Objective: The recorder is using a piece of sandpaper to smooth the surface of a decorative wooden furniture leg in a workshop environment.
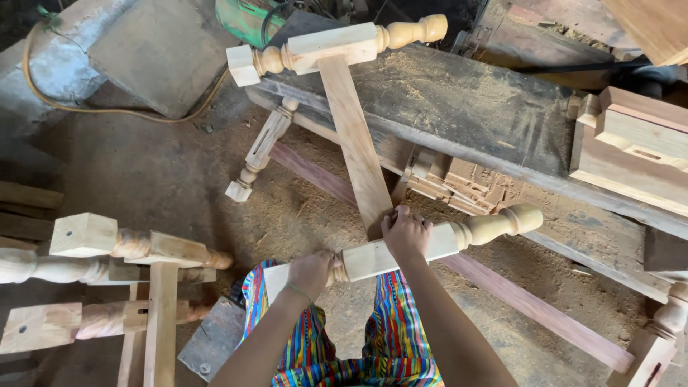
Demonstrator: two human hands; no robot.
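Both hands grip 1 turned wooden leg (423, 242): left hand (310, 273) wrapped around its turned neck, right hand (405, 235) clamped where the flat rail (355, 143) joins. Sawdust covers the floor (287, 215).

Flat rail (356, 143) blocks just beyond right hand (405, 233) fingers; open sawdust floor (179, 179) beyond left hand (312, 271) fingers; bench (459, 107) farther ahead.

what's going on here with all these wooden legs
A person in a bright striped garment grips a turned wooden leg with both hands: the left hand near its end, the right hand where a flat wooden board joins it. The board's far end meets a second turned leg resting on a dusty workbench. Similar leg assemblies lie on the sawdust-covered floor at left.
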